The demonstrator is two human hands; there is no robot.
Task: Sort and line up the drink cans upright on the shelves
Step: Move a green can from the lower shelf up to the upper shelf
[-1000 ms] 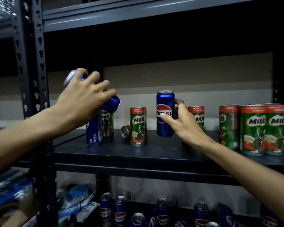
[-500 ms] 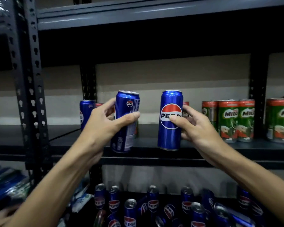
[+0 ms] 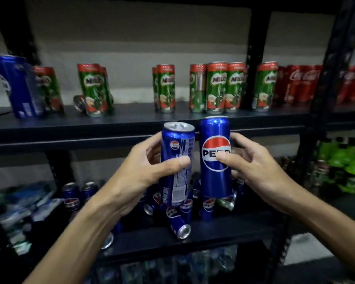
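Note:
My left hand (image 3: 139, 171) grips a blue Pepsi can (image 3: 177, 152), upright with its label text facing me. Beside it, my right hand (image 3: 252, 167) holds a second blue Pepsi can (image 3: 214, 154) with the logo forward. Both cans hang side by side in front of the upper shelf's edge (image 3: 90, 136), off the shelf. Green Milo cans (image 3: 216, 87) stand on that shelf, and one small can (image 3: 79, 101) lies on its side there. Another Pepsi can (image 3: 19, 87) stands at the far left. Several Pepsi cans (image 3: 179, 224) lie jumbled on the lower shelf (image 3: 223, 232).
Red Coca-Cola cans (image 3: 299, 83) stand at the right end of the upper shelf. Green bottles (image 3: 342, 160) fill the neighbouring rack at right. Blue-and-white packs (image 3: 25, 203) lie at the lower left. Dark uprights (image 3: 256, 58) frame the shelf.
Both hands have lifted their Pepsi cans off the upper shelf and brought them down and toward me, side by side. The view has dropped toward the lower shelf.

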